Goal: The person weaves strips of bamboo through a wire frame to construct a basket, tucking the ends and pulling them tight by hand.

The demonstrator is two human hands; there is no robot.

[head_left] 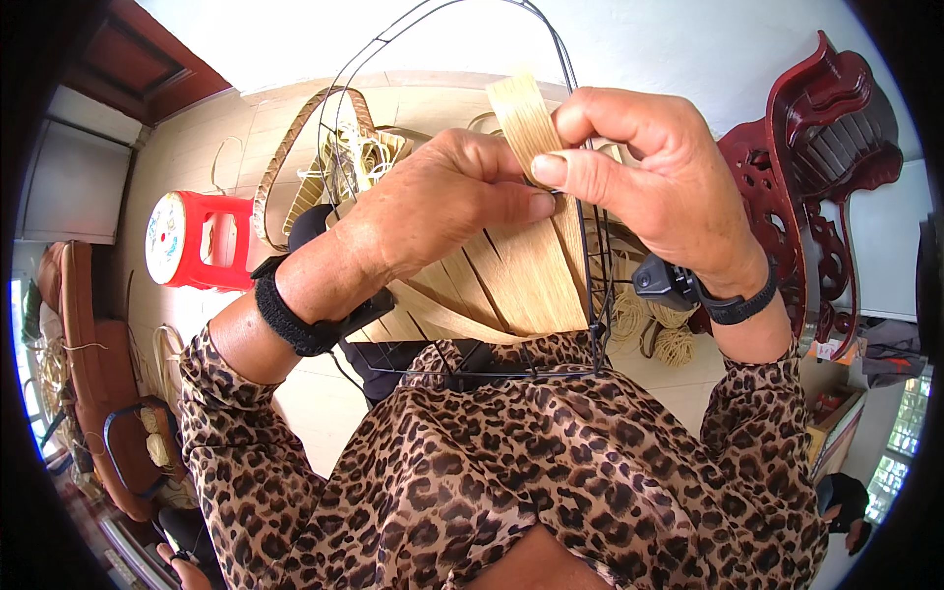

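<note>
We see one pale flat strip (523, 120) pinched near its upper end by both hands: the right hand (649, 182) presses its thumb and forefinger together on it, and the left hand (433, 211) closes its thumb against curled fingers just below, touching the same strip. The strip's long axis runs up and away from the person, tilted a little to the left, with its free end pointing toward the top of the wire frame (442, 59). That frame is a single dark hoop of thin wire, held upright above the lap, its lower bar lying across the leopard-print blouse (511, 462). Below the hands we count about five more strips (511, 285) already laid side by side on the frame, fanned so they spread upward from its lower left corner to its right edge. Each wrist carries one black band, two in all. On the floor behind, left of the frame, stands one red stool (211, 241), with one woven basket (295, 157) beside it. At the right there is one dark red carved chair (816, 167), with coils of pale cord (659, 339) near its foot.
</note>
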